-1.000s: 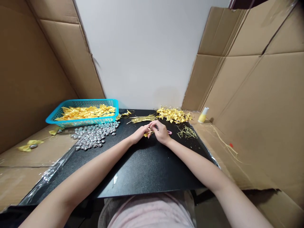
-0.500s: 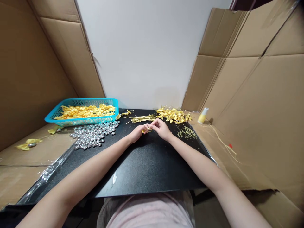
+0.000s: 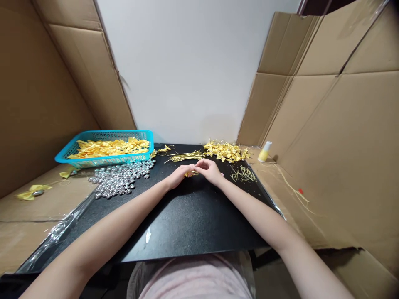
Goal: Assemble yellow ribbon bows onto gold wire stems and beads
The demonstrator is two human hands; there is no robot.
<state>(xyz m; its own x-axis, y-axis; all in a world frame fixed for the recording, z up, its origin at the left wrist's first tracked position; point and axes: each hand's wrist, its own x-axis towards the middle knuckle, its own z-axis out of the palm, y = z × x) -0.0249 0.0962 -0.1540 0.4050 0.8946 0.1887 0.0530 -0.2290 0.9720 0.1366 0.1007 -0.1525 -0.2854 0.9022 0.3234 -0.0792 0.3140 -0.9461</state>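
My left hand is closed round a small yellow ribbon bow, most of it hidden by the fingers. A thin gold cord loop shows between the two hands. My right hand pinches at the gold cord, its fingertips meeting those of the left. Just behind the hands lies a bundle of straight gold cords. To the left is a spread of shiny silver domed buttons. Yellow bows with gold cords form a heap beyond my right hand.
A blue plastic basket of yellow ribbon bows stands back left. Short gold cord scraps lie on the black table. A yellow thread spool stands at right. Cardboard walls flank both sides; loose bows lie far left.
My right hand's fingers have curled in closer against the left fingertips. The bow and cord are still held between the hands. The whole view has shifted slightly.
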